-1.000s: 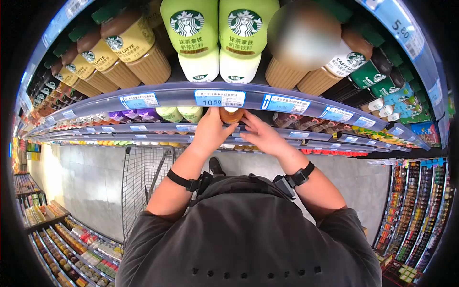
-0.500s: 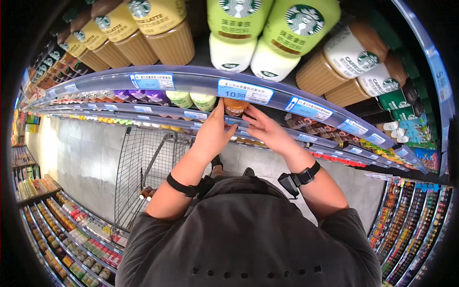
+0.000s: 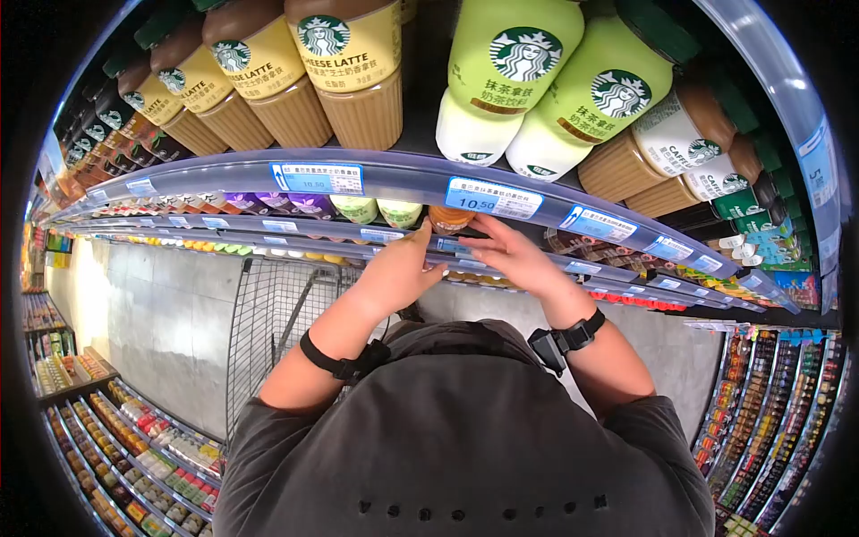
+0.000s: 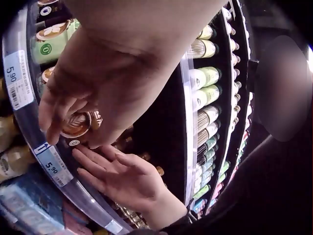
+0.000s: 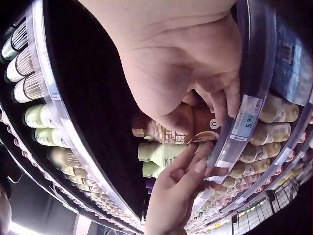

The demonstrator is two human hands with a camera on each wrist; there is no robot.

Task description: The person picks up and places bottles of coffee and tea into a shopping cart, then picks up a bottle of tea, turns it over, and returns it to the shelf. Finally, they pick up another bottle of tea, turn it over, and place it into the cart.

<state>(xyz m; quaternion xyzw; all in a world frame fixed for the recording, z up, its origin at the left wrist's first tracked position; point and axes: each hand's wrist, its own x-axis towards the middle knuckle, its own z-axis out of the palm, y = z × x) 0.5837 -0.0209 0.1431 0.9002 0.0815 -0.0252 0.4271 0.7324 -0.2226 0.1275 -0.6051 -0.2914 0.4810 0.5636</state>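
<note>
A brown bottle [image 3: 452,220] with a latte-art picture on its label [image 4: 78,125] stands at the front of a lower shelf, its top hidden beneath the shelf above. My left hand [image 3: 400,273] is on its left side, fingers reaching up along it and thumb stretched out in front. From the other side, my right hand [image 3: 522,267] brings nearly straight fingers to the bottle. In the right wrist view, the brown bottle [image 5: 200,120] lies between both hands, beside pale green bottles [image 5: 156,154]. The left wrist view shows the right palm turned up.
Above, the shelf holds green-and-white bottles [image 3: 510,67] and yellow-labelled latte bottles [image 3: 349,54] behind a price rail [image 3: 403,182]. A wire shopping cart [image 3: 286,300] stands on the floor at the left. More stocked shelves [image 3: 778,394] rise at the right.
The head view has shifted, so the shelf goods and price tags appear farther right. Both hands stay around the brown bottle, which shows slightly left of the 10.50 tag now.
</note>
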